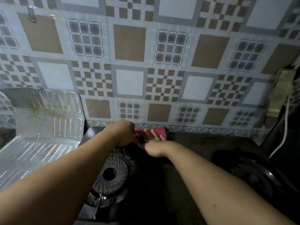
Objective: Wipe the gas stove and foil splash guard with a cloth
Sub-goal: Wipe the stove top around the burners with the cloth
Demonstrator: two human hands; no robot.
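Observation:
A dark gas stove (162, 184) fills the lower middle, with a round left burner (112, 174) and a right burner (253, 172) in shadow. Both arms reach to its far edge by the wall. My left hand (125, 133) and my right hand (154, 143) meet on a red cloth (159, 131), holding it at the stove's back edge. A ribbed foil splash guard (48, 127) stands bent at the stove's left side, with yellowish stains on its upright panel.
A patterned tile wall (146, 62) rises right behind the stove. A white cable (284, 133) and a pale hanging object (280, 91) are at the right edge. The scene is dim.

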